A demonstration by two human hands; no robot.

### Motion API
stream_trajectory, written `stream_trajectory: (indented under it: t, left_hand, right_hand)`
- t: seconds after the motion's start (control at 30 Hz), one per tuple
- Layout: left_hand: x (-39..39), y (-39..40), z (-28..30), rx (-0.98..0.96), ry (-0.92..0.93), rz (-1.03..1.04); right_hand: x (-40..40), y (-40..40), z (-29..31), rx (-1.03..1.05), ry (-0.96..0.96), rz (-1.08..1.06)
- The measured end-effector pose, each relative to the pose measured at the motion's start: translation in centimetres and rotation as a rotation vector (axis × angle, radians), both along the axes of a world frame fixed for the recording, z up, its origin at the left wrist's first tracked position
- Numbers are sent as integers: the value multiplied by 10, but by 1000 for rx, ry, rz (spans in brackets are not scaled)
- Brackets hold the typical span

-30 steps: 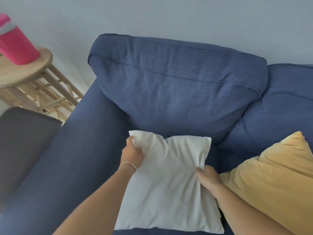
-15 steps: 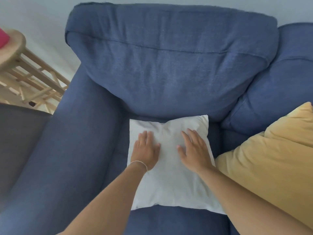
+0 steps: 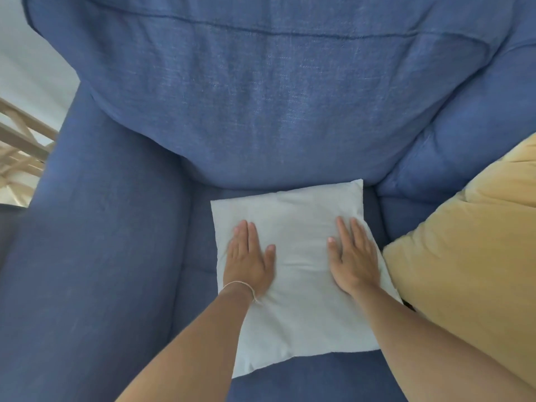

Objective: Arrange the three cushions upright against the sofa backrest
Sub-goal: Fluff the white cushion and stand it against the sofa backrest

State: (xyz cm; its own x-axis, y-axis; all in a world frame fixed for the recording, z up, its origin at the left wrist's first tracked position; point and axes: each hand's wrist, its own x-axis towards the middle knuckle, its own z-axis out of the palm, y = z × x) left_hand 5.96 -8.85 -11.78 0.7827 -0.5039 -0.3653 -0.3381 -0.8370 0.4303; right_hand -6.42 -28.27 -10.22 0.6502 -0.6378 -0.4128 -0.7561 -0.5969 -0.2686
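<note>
In the head view we press our left hand (image 3: 249, 258) and right hand (image 3: 352, 256), both spread flat, on the white cushion (image 3: 298, 274) at centre frame, its far edge at the blue sofa backrest (image 3: 261, 97). A yellow cushion (image 3: 470, 256) crowds the right edge, touching the white one; a wooden frame (image 3: 20, 146) shows at far left

Just one view here, a head-worn wide-angle cam looking forward and steeply down over the person's own arms. It's leaning in close to the sofa: the blue backrest (image 3: 275, 91) fills the whole top half and bulges from the lens distortion. Both forearms come in from the bottom edge, the left hand (image 3: 249, 259) and right hand (image 3: 352, 262) sitting near frame centre on the white cushion (image 3: 301, 285). The armrest (image 3: 95, 256) takes up the left side, the yellow cushion (image 3: 470, 256) gets cropped at the right edge. No second view, so nothing overlaps.
</note>
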Motion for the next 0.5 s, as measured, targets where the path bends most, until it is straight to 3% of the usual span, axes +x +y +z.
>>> stream_trajectory:
  t: [0.13, 0.33, 0.5]
  left_hand:
    - [17, -9, 8, -9, -51, 24]
    - [48, -31, 20, -129, -40, -141]
    - [67, 18, -16, 179, 82, 71]
  right_hand:
    - [28, -12, 17, -59, -76, -19]
    - [78, -40, 13, -55, -133, 241]
    - [62, -53, -2, 88, 28, 126]
